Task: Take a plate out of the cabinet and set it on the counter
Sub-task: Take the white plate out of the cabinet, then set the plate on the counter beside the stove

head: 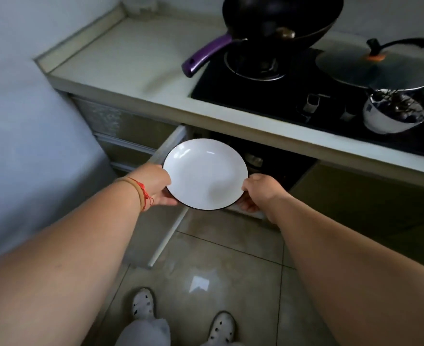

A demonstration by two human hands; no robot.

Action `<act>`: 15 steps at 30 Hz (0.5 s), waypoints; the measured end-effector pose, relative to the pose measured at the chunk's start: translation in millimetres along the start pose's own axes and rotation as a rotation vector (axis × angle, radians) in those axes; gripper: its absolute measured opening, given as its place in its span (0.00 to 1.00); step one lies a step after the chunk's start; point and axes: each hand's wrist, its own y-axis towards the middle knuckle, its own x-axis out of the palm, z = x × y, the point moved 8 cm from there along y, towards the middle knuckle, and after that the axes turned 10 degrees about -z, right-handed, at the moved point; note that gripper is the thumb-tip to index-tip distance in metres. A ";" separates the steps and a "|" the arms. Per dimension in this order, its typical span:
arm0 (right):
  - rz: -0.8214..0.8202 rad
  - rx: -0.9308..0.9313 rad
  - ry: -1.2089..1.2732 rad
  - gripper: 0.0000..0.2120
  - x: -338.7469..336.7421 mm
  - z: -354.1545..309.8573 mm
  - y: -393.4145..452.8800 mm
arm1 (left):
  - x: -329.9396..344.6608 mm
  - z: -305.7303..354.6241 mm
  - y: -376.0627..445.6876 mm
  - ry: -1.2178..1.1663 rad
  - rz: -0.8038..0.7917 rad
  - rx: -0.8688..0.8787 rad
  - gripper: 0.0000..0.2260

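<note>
both hands grip opposite rims of the white plate (205, 174).

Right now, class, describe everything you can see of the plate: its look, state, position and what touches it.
The plate is round, white and glossy, seemingly ceramic, with a thin dark rim and a shallow well. It is empty, looks clean, and is held roughly level, face up, in the air in front of the open cabinet, below the counter edge. The left hand grips its left edge and the right hand its right edge; nothing else touches it.
</note>
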 end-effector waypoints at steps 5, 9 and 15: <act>0.020 -0.106 -0.022 0.08 26.6 -61.9 -6.4 | -48.8 36.6 -18.0 -0.015 0.039 0.071 0.15; 0.044 -0.135 -0.039 0.09 59.4 -113.4 1.0 | -98.0 67.3 -21.6 -0.077 0.079 0.115 0.13; 0.103 -0.139 0.010 0.10 113.0 -174.9 28.8 | -175.0 108.3 -2.2 -0.012 0.094 0.187 0.13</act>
